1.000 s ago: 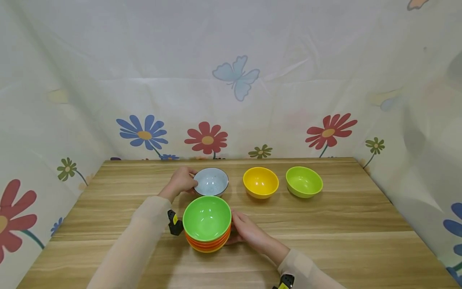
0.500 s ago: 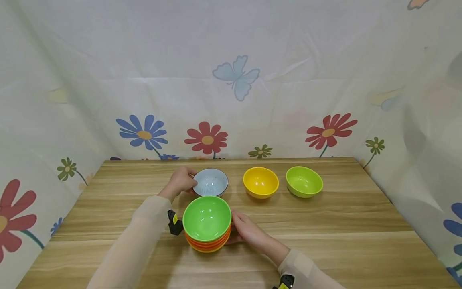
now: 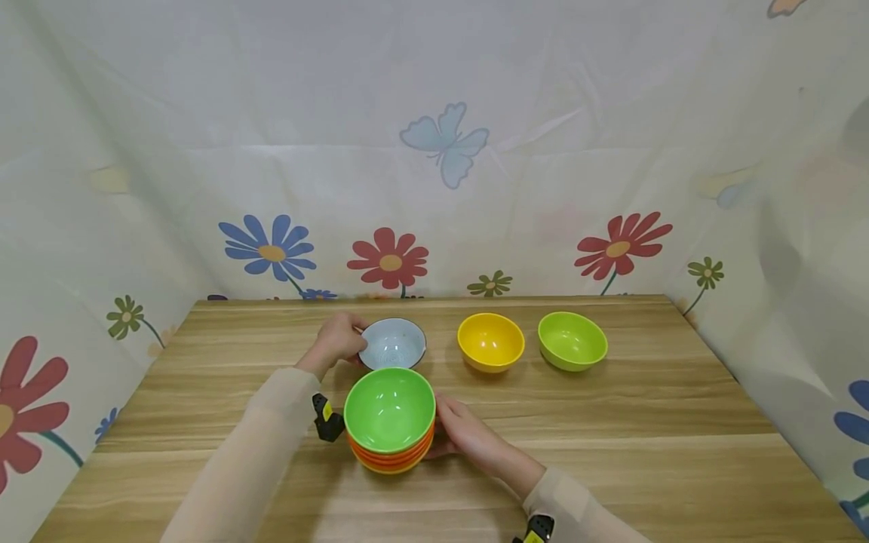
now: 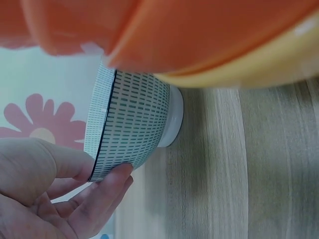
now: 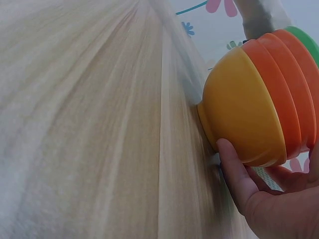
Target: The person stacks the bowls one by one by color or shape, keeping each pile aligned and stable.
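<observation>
My left hand [image 3: 339, 337] pinches the left rim of a light blue-grey bowl [image 3: 395, 345], thumb inside and fingers outside. Green dashes cover this bowl's outer wall [image 4: 132, 122], and it has a white foot. In front of it stands a stack of nested bowls: a green one [image 3: 389, 411] on top, several orange ones [image 3: 392, 458] below, and a yellow-orange one [image 5: 241, 107] at the bottom. The stack hides the near edge of the blue-grey bowl. With thumb high and fingers low, my right hand [image 3: 468, 431] holds the stack's right side.
To the right of the blue-grey bowl, a yellow bowl [image 3: 490, 343] and a lime green bowl [image 3: 572, 342] stand in a row near the back edge of the wooden table [image 3: 652, 452]. A flower-printed curtain [image 3: 523, 204] hangs behind and at both sides.
My left hand has shifted the blue-grey bowl slightly left and a little nearer to me. The stack and my right hand have stayed in place.
</observation>
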Demonstrator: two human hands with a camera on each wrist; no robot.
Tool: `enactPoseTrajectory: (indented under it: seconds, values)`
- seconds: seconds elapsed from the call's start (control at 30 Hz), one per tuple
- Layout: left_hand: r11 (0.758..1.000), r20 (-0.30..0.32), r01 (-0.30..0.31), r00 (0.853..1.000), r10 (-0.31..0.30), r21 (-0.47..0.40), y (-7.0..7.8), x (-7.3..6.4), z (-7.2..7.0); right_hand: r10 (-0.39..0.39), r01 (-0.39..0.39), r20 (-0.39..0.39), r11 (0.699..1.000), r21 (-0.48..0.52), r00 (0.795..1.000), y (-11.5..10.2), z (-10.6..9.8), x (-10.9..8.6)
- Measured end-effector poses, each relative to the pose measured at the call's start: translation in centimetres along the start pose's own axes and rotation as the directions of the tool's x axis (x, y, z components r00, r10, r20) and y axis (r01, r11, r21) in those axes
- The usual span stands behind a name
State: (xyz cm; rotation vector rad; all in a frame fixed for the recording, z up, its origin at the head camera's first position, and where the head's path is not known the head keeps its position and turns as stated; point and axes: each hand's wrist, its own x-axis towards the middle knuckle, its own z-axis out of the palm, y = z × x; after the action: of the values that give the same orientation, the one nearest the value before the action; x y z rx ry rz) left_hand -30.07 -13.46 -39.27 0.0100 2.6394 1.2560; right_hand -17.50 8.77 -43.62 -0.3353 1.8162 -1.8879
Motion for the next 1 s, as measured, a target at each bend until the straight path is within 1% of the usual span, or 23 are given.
enactPoseTrajectory:
  seconds: [0.2, 0.43, 0.57, 0.63, 0.8, 0.9, 1.0]
  values:
    - [1.0, 0.002, -0.005, 1.0, 0.005, 0.015, -0.1, -0.1, -0.4, -0.002, 0.002, -0.003, 1.0, 0.0, 1.0, 0.0, 0.0, 0.1]
    - [0.999, 0.004, -0.026, 1.0, 0.025, 0.035, -0.1, -0.4, -1.5, -0.007, 0.007, -0.001, 1.0, -0.005, 1.0, 0.1, -0.2, 0.1]
    - [0.999, 0.014, -0.019, 1.0, 0.019, 0.042, 0.2, -0.6, -2.2, -0.011, 0.011, 0.002, 1.0, -0.001, 1.0, 0.2, -0.2, 0.1]
    - [0.998, 0.017, -0.029, 0.999, 0.029, 0.049, 0.3, -0.8, -2.6, -0.008, 0.008, 0.001, 1.0, 0.001, 1.0, 0.2, -0.2, 0.1]
    - [0.997, 0.01, -0.062, 0.998, 0.062, 0.053, 0.7, -1.3, -3.6, -0.009, 0.009, 0.0, 1.0, 0.005, 1.0, 0.2, -0.1, 0.1]
    - [0.996, -0.001, -0.07, 0.998, 0.07, 0.062, 1.0, -1.7, -4.0, -0.009, 0.009, 0.0, 1.0, 0.011, 1.0, 0.3, -0.1, 0.1]
    - [0.994, -0.013, -0.066, 0.998, 0.067, 0.093, 1.3, -1.9, -4.5, -0.012, 0.012, 0.0, 1.0, 0.016, 1.0, 0.4, -0.1, 0.1]
